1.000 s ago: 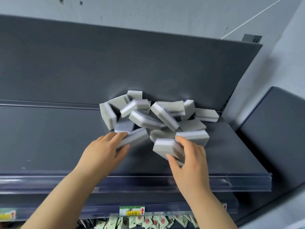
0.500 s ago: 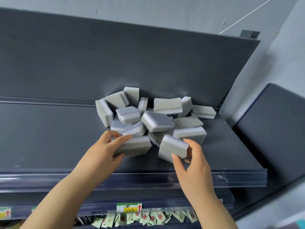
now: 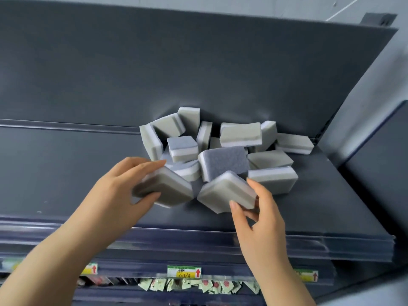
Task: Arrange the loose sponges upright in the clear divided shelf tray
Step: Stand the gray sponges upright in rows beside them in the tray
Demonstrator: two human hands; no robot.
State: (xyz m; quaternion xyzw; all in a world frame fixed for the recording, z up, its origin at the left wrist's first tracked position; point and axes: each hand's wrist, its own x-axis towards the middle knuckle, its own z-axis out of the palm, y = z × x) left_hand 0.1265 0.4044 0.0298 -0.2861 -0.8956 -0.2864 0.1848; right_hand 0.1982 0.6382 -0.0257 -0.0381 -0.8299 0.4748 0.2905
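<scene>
The dark grey shelf before me is a flat board, with a dark back panel standing behind it and a clear plastic strip along its front edge. A little right of the middle, close to the back panel, lies a loose pile of sponges, grey with a white layer; some are flat on the board, some stand on edge, and some lean on each other. The left sponge and the right sponge at the front of the pile I hold, and I cannot tell if they touch the board.
</scene>
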